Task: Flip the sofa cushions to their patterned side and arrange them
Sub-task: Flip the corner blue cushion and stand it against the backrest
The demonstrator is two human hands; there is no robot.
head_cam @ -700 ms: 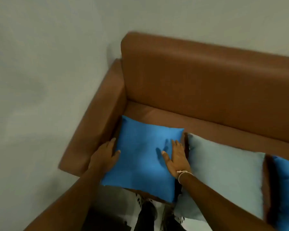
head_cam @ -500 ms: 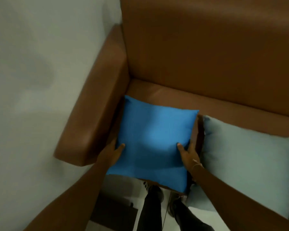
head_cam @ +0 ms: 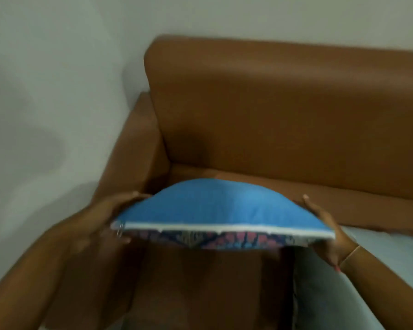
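Left hand (head_cam: 105,219) and right hand (head_cam: 327,232) grip blue cushion (head_cam: 215,206) above brown sofa (head_cam: 284,120).

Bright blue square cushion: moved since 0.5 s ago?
Yes. The bright blue square cushion is lifted off the brown leather sofa's seat, tilted, patterned underside showing, held between left hand and right hand.

I see a brown sofa (head_cam: 284,110) filling the centre and right of the frame, its backrest across the upper half and one armrest (head_cam: 134,148) running down at centre left against a pale wall (head_cam: 45,91). On the seat at lower right lies a light grey-blue cushion (head_cam: 379,253), flat, its far edge near the foot of the backrest. The view is blurred.
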